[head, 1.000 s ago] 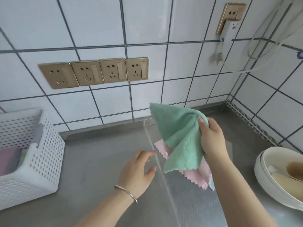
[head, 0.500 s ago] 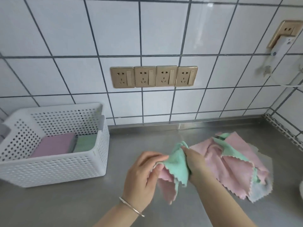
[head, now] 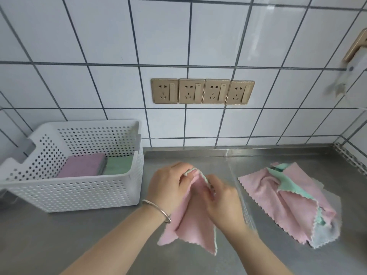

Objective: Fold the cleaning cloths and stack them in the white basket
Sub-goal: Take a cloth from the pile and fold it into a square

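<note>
Over the middle of the steel counter (head: 79, 235), both hands pinch the top edge of a pink cloth (head: 193, 221) with a green reverse: the left hand (head: 170, 187) at its upper corner, the right hand (head: 222, 199) just beside it. The cloth hangs down between the wrists. The white basket (head: 75, 193) stands toward the left edge by the tiled wall, holding a folded pink cloth (head: 83, 165) and a folded green cloth (head: 119, 165) side by side. A loose pile of cloths (head: 288, 199) lies toward the right edge.

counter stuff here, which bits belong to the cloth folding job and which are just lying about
Part of the job:
- pink cloth, gripped by the left hand and right hand
- pile of unfolded cloths on the counter
- white basket
- folded cloths lying in it

Just lying about:
- wall sockets
- clear plastic sheet under the pile
</note>
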`<control>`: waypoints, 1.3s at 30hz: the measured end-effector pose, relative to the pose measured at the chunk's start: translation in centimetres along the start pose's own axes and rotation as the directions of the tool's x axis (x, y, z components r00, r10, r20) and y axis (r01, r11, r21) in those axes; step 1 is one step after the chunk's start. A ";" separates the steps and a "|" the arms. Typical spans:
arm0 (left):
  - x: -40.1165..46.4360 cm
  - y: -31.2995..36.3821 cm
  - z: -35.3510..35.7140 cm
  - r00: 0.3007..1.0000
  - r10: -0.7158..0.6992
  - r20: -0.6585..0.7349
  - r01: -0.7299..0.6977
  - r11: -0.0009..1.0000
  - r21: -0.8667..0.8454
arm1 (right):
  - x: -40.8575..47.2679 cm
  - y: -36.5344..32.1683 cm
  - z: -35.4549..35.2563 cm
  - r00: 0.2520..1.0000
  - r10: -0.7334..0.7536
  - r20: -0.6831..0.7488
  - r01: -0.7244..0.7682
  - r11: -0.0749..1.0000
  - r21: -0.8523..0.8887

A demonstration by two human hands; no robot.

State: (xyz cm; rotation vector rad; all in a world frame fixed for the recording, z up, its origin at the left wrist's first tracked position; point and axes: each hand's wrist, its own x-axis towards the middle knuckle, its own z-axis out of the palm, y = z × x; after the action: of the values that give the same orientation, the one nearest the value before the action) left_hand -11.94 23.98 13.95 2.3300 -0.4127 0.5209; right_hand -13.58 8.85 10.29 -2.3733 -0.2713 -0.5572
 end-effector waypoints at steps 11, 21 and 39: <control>3.3 -5.2 -5.5 0.960 -0.240 -0.143 0.256 0.961 0.106 | 2.9 7.9 0.1 0.792 0.510 0.335 -0.466 0.860 -0.207; 7.5 -6.9 -7.5 0.921 -0.267 -0.282 0.295 0.953 0.062 | 11.2 4.3 -7.0 0.943 0.328 -0.058 -0.312 0.930 0.193; -14.8 -11.6 5.3 0.791 -0.036 0.610 -0.191 0.934 0.302 | -6.5 16.1 -2.1 0.570 0.448 0.689 -0.219 0.891 -0.399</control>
State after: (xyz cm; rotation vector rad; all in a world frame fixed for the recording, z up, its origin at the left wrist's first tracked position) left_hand -18.53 30.58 -3.22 2.8151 -0.7731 -0.1715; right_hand -14.66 -4.88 -0.44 -2.7107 -0.0890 0.7054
